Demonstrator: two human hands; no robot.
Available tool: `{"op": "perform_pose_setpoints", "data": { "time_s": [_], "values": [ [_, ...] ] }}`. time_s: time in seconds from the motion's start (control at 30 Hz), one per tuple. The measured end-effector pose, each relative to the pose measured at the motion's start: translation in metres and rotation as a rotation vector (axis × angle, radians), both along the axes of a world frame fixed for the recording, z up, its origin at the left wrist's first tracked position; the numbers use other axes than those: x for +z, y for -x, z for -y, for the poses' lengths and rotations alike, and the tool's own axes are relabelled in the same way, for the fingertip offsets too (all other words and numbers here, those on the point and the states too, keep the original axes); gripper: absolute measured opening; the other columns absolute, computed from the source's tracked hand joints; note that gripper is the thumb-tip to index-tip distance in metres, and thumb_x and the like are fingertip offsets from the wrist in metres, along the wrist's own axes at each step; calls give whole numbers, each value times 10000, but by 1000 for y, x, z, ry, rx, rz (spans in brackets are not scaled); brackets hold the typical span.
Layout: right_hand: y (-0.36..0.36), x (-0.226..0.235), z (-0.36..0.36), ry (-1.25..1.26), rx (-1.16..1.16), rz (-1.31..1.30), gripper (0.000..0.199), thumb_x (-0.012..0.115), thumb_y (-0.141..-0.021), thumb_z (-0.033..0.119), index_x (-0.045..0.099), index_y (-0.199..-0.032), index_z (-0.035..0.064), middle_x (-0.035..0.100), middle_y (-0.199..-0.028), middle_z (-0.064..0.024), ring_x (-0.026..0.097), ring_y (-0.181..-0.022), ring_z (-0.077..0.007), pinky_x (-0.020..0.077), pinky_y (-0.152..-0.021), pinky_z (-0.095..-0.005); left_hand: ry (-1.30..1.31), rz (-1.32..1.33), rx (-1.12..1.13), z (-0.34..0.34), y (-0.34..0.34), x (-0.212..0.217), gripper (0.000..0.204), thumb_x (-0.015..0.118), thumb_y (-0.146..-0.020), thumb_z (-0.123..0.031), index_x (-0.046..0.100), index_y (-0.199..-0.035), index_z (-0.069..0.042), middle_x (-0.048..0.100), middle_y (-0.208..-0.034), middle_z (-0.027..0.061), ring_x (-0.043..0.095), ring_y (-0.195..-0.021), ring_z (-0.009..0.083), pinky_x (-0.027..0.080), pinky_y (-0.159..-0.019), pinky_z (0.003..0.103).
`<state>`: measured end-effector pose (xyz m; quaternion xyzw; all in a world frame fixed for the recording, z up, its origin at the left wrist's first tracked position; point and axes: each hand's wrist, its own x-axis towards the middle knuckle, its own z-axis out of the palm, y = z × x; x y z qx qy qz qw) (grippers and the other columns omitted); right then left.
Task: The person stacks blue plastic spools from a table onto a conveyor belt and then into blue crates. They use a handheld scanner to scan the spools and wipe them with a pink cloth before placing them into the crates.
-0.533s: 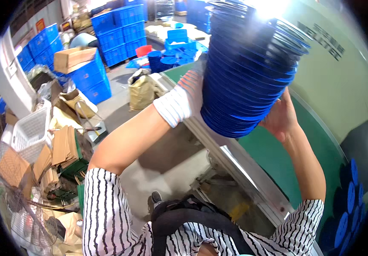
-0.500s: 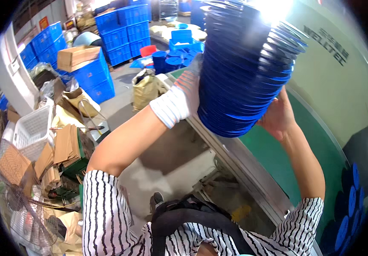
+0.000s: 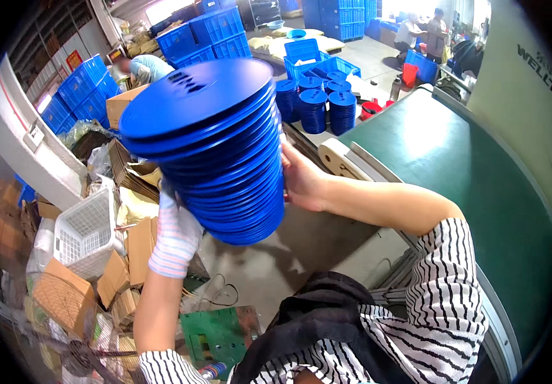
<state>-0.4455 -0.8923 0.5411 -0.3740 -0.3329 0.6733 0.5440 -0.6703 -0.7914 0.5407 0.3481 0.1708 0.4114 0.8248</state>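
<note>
A tall stack of blue round plastic discs (image 3: 225,166) is held up in front of me, clear of the conveyor. Its top disc is wide and flat, with a small dark mark, and the stack tilts slightly. My left hand (image 3: 179,225), in a white striped knit glove, grips the stack low on its left side, its fingers partly hidden. My bare right hand (image 3: 305,180) is pressed to the right side, with its fingertips out of sight behind the discs. Several shorter stacks of similar blue discs (image 3: 314,112) stand beyond my right hand.
The green conveyor belt (image 3: 404,144) runs along my right beside a pale machine (image 3: 512,89). At left are a white basket (image 3: 84,230), cardboard pieces (image 3: 65,294) and a wire fan guard (image 3: 74,349). Blue crates (image 3: 209,38) and several people (image 3: 439,32) are farther back.
Both hands have carried the blue disc stack left, away from over the conveyor, as my body and view turned. Its top disc now faces me. The green belt shows more fully.
</note>
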Motion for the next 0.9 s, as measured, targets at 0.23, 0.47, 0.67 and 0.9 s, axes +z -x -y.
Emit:
{"op": "perform_pose_setpoints", "data": {
  "time_s": [0.23, 0.47, 0.67, 0.9],
  "values": [
    [4, -29, -99, 12, 107, -101, 719, 388, -891, 736, 473, -1395, 231, 467, -1427, 12, 454, -1241, -193, 338, -1017, -378, -30, -40, 136, -49, 20, -21, 601, 517, -947, -517, 461, -1389, -113, 480, -1429, 78, 440, -1321, 272, 357, -1103, 471],
    [-31, -7, -170, 0, 33, -163, 680, 461, -950, 575, 393, -1457, 126, 440, -1476, -72, 434, -1331, -216, 314, -1129, -407, -70, -1, 144, -114, -13, -20, 650, 627, -872, -515, 491, -1380, -133, 463, -1452, 67, 423, -1334, 277, 319, -1131, 486],
    [-118, -18, -206, 91, -215, -162, 595, 516, -944, 520, 489, -1392, 129, 533, -1390, -72, 500, -1260, -210, 362, -1084, -386, 19, 58, -15, -201, -110, -58, 690, 563, -893, -534, 436, -1416, -102, 426, -1477, 98, 384, -1358, 296, 244, -1157, 504],
    [-287, -92, -229, 159, -484, -183, 728, 531, -859, 665, 465, -1414, 198, 479, -1410, -64, 394, -1258, -233, 237, -1075, -416, 21, -35, -209, -288, -300, -153, 583, 443, -970, -466, 413, -1426, -105, 439, -1466, 89, 395, -1344, 293, 262, -1156, 466]
  ]
}}
